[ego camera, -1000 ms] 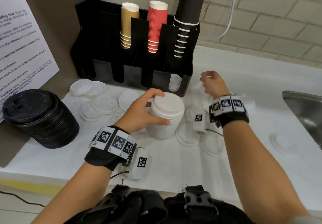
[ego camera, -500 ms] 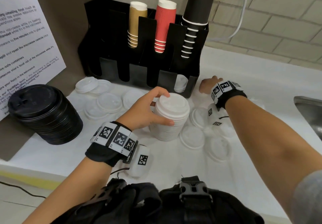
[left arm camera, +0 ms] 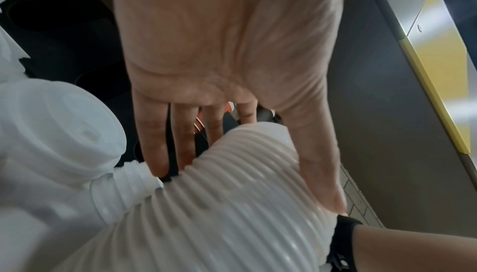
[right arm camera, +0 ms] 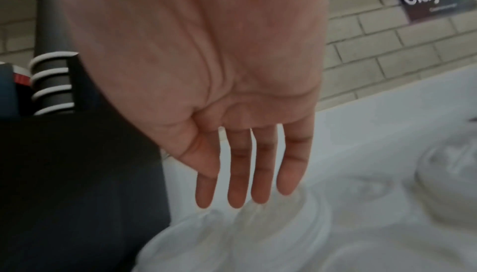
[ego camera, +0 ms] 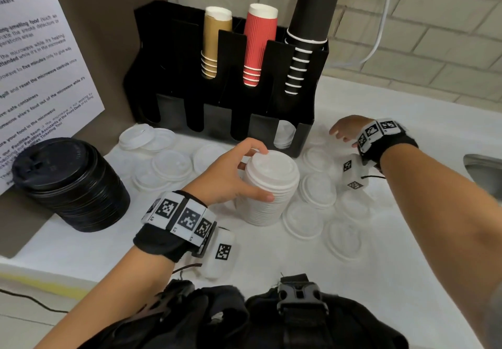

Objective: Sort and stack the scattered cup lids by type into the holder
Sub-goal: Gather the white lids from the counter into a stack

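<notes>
Head view: left hand (ego camera: pixel 231 175) clamped a tall white lid stack (ego camera: pixel 267 191) standing on the table (ego camera: pixel 81 248); right hand (ego camera: pixel 346 130), fingers apart, reached toward loose clear lids (ego camera: pixel 316 190). Holder (ego camera: pixel 260 128) contained few lids; most sorting remained.

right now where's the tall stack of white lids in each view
Head: the white lid stack stands at centre, the left hand gripping it.
Left wrist: it fills the lower half, under the palm.
Right wrist: not clearly in it; only blurred loose lids under the right hand.
Shared landmark: the black cup holder.
</notes>
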